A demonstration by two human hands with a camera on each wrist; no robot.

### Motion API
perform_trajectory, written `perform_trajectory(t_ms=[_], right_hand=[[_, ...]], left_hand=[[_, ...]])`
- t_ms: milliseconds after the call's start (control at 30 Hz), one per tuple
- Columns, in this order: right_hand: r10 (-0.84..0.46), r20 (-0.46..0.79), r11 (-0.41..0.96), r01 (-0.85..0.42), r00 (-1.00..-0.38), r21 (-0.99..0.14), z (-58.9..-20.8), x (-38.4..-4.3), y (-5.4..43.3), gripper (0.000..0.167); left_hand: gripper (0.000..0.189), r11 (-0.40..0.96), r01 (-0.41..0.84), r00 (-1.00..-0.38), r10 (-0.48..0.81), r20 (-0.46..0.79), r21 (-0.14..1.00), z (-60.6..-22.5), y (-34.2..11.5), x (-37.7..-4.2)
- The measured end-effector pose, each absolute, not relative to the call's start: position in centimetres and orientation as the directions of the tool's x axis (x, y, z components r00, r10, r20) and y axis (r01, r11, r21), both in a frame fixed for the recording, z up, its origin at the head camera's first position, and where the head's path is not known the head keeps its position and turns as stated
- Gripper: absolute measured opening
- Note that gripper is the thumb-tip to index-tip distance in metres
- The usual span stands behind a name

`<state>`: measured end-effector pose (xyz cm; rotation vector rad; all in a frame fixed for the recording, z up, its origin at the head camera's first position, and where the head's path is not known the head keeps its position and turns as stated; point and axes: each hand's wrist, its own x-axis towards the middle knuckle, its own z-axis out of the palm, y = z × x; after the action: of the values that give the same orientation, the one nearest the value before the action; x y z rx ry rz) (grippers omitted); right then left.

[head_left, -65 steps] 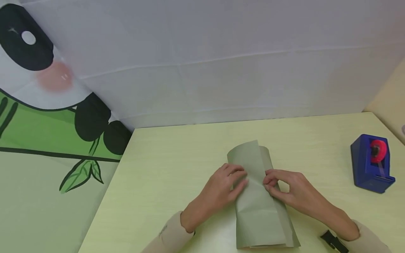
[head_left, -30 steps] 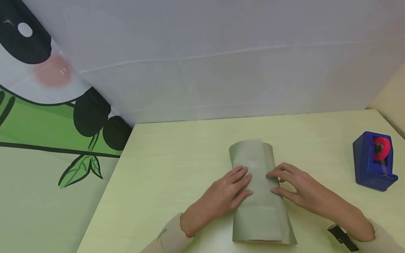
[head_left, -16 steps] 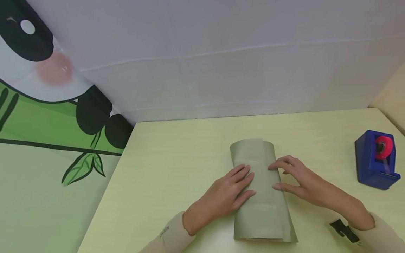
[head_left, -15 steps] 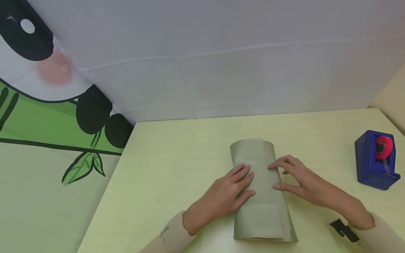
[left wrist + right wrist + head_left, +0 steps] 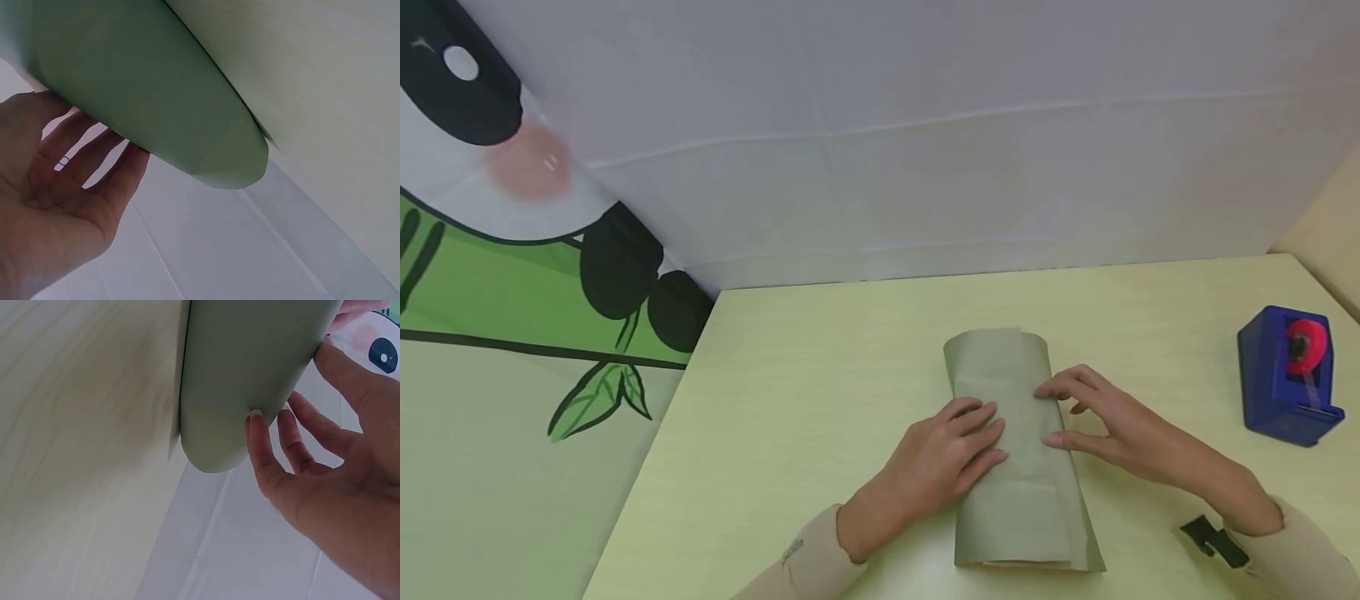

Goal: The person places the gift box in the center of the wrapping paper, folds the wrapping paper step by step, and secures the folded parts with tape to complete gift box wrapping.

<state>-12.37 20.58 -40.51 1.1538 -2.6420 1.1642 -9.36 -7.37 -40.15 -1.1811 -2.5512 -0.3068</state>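
On the table lies a sheet of grey-green paper (image 5: 1018, 508) wrapped into a wide, flattened tube, its overlapping edge running lengthwise along the right of its top. Whether anything is inside cannot be seen. The left hand (image 5: 928, 467) rests on the tube's left side, fingers spread over the top. From the right, the right hand (image 5: 1123, 433) touches the paper near the overlap with fingertips and thumb set apart. The left wrist view shows the left fingers against the rounded side of the paper (image 5: 144, 87). In the right wrist view, fingertips of the right hand (image 5: 337, 450) touch the other side.
A blue tape dispenser (image 5: 1285, 375) with a red tape core stands at the table's right. A black strap end (image 5: 1213, 542) sticks out beside the right sleeve. Behind the table (image 5: 820, 367) hangs a pale cloth (image 5: 887, 167); a cartoon print fills the left.
The right hand has gone from pinching the paper's edge to touching it with spread fingertips, slightly farther up. The left fingers have flattened onto the paper. The overlap lies flatter.
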Motion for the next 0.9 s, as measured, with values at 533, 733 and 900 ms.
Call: perform_trajectory(t_ms=[533, 733, 900], right_hand=[[-0.555, 0.415, 0.484, -0.685, -0.721, -0.544, -40.3, -11.4, 20.5, 0.037], [-0.513, 0.464, 0.511, -0.691, -0.722, -0.512, -40.5, -11.3, 21.0, 0.043], [-0.469, 0.473, 0.534, -0.666, -0.746, -0.521, -40.6, -11.0, 21.7, 0.040]], left_hand=[[0.031, 0.629, 0.775, -0.593, 0.690, 0.415, 0.062, -40.2, -7.5, -9.3], [0.030, 0.628, 0.776, -0.591, 0.693, 0.413, 0.057, -40.1, -7.5, -9.1], [0.028, 0.622, 0.778, -0.600, 0.690, 0.405, 0.091, -40.0, -7.5, -9.0]])
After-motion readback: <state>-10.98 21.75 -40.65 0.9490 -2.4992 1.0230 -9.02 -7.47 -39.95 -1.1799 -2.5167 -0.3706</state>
